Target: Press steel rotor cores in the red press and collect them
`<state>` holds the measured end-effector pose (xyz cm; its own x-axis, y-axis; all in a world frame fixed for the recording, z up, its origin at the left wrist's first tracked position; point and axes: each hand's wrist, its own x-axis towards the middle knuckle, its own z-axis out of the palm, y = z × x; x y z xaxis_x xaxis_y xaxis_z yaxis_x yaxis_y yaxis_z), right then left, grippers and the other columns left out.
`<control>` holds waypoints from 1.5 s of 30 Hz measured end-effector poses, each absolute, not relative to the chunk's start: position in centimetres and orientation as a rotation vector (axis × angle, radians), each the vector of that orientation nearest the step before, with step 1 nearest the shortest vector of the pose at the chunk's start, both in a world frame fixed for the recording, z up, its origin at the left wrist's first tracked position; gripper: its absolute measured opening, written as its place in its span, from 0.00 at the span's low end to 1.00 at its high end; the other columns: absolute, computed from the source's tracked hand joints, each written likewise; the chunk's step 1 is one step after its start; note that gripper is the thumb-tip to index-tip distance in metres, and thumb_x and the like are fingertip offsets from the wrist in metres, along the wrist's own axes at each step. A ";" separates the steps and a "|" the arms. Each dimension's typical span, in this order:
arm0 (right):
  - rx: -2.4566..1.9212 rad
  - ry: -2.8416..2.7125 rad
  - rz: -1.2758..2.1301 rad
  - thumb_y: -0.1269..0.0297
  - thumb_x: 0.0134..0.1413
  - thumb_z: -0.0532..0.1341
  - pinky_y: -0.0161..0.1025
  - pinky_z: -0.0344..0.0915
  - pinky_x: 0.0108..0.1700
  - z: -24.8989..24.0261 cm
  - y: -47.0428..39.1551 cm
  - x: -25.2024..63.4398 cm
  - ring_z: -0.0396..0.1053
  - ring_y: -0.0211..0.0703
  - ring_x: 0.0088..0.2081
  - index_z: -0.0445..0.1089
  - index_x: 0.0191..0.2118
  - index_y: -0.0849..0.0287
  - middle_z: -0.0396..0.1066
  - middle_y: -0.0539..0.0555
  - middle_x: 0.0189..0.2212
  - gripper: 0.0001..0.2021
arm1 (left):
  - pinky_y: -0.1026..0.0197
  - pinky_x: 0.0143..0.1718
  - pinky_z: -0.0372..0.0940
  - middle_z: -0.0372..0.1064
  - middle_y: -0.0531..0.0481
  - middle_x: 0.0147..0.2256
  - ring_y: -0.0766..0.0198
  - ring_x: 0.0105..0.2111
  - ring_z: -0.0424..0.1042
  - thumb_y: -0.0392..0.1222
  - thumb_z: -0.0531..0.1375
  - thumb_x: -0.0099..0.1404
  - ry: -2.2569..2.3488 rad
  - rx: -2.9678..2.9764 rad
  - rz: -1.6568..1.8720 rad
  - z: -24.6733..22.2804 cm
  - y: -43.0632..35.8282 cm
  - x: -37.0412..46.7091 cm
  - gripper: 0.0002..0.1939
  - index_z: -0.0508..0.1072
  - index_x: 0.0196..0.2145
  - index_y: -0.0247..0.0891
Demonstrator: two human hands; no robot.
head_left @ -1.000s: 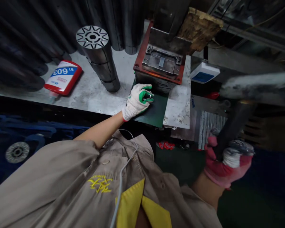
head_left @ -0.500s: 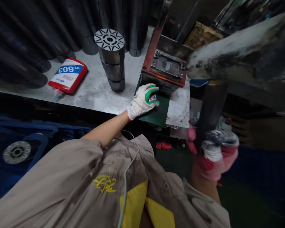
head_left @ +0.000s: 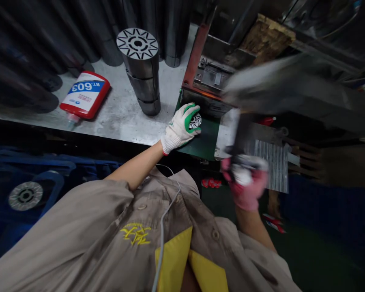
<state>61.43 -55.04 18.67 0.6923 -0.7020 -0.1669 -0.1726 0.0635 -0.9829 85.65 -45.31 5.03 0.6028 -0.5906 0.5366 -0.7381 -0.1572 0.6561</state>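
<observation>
My left hand (head_left: 182,125), in a white glove with a green palm, is wrapped round a slotted metal rotor core (head_left: 196,120) that stands upright on a dark green mat (head_left: 205,140); only part of its patterned top shows. In a pink-red glove, my right hand (head_left: 245,180) grips the dark handle of a big mallet (head_left: 261,87). The mallet's pale, worn head is smeared by motion and hangs above and to the right of the rotor core, apart from it. Left of my left hand, a tall stack of similar cores (head_left: 142,77) stands upright on the metal bench.
A red-and-white BT-603 bottle (head_left: 85,95) lies on the bench (head_left: 118,109). Behind are rows of dark cylinder stacks (head_left: 100,32). A red-edged steel fixture (head_left: 200,85) stands just beyond my left hand. Blue crates (head_left: 57,162) sit lower left.
My right hand and the mallet have swung left, closer to the rotor core. My left hand keeps its grip, and more of the core's top now shows. The view has shifted slightly.
</observation>
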 end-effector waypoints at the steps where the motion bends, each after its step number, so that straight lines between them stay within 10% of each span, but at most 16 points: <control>1: -1.446 0.770 -0.367 0.44 0.39 0.76 0.31 0.60 0.17 17.6 -55.2 62.0 0.68 0.38 0.22 0.70 0.35 0.52 0.72 0.47 0.23 0.23 | 0.39 0.71 0.60 0.63 0.33 0.66 0.41 0.68 0.63 0.80 0.58 0.62 -1.071 1.846 0.192 5.1 -45.3 85.6 0.50 0.65 0.67 0.39; 20: -1.907 0.945 -0.722 0.55 0.57 0.62 0.38 0.69 0.33 9.8 -68.8 67.5 0.69 0.38 0.25 0.73 0.46 0.57 0.77 0.50 0.32 0.15 | 0.40 0.68 0.63 0.65 0.34 0.65 0.40 0.65 0.66 0.77 0.62 0.61 -1.027 2.028 0.143 6.9 -44.3 85.1 0.52 0.64 0.70 0.39; 25: -2.174 0.814 -0.869 0.59 0.57 0.63 0.53 0.69 0.61 9.0 -72.3 73.0 0.75 0.50 0.54 0.73 0.41 0.56 0.78 0.60 0.48 0.08 | 0.42 0.70 0.62 0.66 0.33 0.65 0.42 0.67 0.65 0.77 0.63 0.61 -1.182 1.899 0.051 6.7 -43.4 86.8 0.53 0.65 0.69 0.35; 31: -2.112 0.604 -0.675 0.54 0.67 0.57 0.48 0.77 0.40 12.3 -66.7 70.0 0.79 0.47 0.35 0.74 0.53 0.53 0.80 0.56 0.42 0.16 | 0.41 0.71 0.61 0.63 0.32 0.66 0.42 0.68 0.64 0.79 0.60 0.62 -1.179 1.915 0.106 6.3 -42.5 86.9 0.53 0.63 0.70 0.36; 37: -2.528 0.256 -0.375 0.63 0.64 0.57 0.51 0.71 0.58 15.4 -59.5 72.6 0.78 0.54 0.53 0.79 0.53 0.55 0.81 0.57 0.51 0.18 | 0.40 0.70 0.62 0.64 0.33 0.66 0.41 0.68 0.64 0.81 0.59 0.61 -1.177 1.914 0.119 5.7 -42.8 86.9 0.54 0.63 0.70 0.37; 45: -3.013 0.072 0.214 0.67 0.62 0.55 0.45 0.64 0.48 16.3 -58.5 77.5 0.75 0.57 0.47 0.78 0.46 0.61 0.81 0.62 0.45 0.16 | 0.40 0.70 0.62 0.67 0.36 0.65 0.44 0.68 0.64 0.73 0.60 0.68 -1.164 1.901 0.113 5.6 -43.3 86.7 0.44 0.64 0.68 0.39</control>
